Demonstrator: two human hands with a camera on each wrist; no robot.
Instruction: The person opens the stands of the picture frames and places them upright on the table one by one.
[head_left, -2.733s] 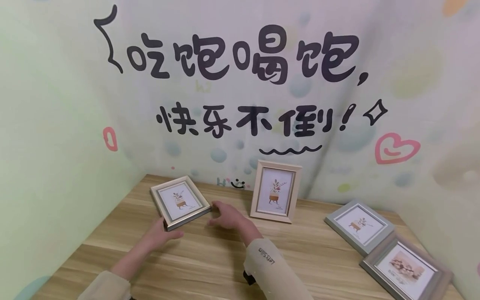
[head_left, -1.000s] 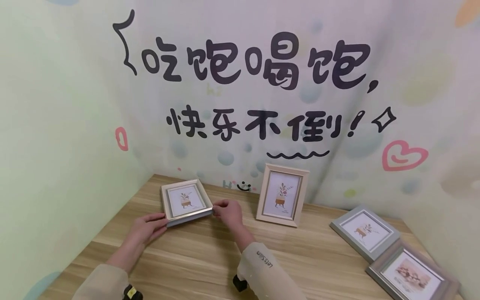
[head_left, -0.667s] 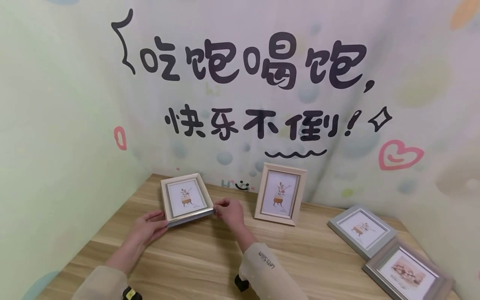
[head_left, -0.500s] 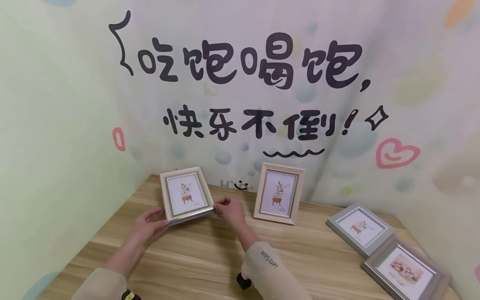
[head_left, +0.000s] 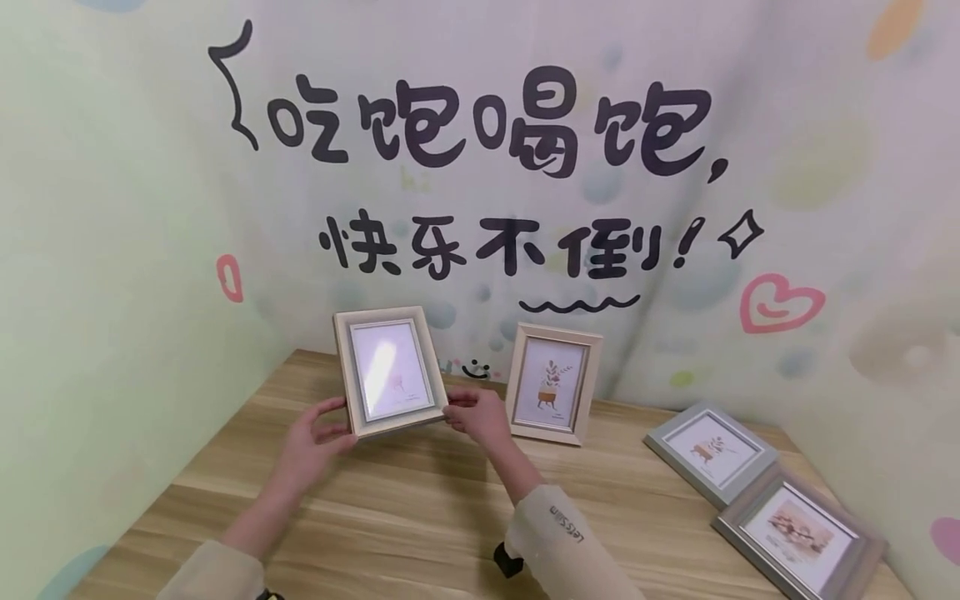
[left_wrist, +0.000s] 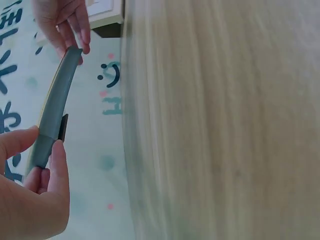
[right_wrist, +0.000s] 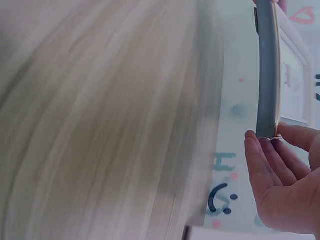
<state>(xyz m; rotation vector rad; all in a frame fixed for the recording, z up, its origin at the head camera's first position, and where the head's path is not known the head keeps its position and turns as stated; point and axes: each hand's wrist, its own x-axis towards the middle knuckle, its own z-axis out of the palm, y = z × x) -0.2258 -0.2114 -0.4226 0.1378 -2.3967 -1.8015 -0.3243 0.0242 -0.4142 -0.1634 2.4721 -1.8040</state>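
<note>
Both hands hold a cream picture frame (head_left: 397,367) by its lower corners, with its face tilted up toward the head camera. Glare covers much of the picture behind its glass. At the lower left corner, my left hand (head_left: 318,437) grips with thumb in front and fingers behind. My right hand (head_left: 480,412) pinches the lower right corner. Seen from the left wrist, the frame's grey edge (left_wrist: 54,105) runs between the two hands, with a small dark piece at its back. In the right wrist view, the thumb is on the front and the fingers are behind the bottom corner.
A second cream picture frame (head_left: 553,383) stands upright just right of my right hand. Farther right, a grey-blue frame (head_left: 712,454) and a brown-silver frame (head_left: 798,533) lie with their edges meeting. A printed cloth backdrop (head_left: 450,183) rises behind the wooden table (head_left: 405,525).
Earlier the cream frame lay low at the table's back left with both hands beside it. The hands have since gripped its corners, raised it and tipped it more upright, shifting it slightly right.
</note>
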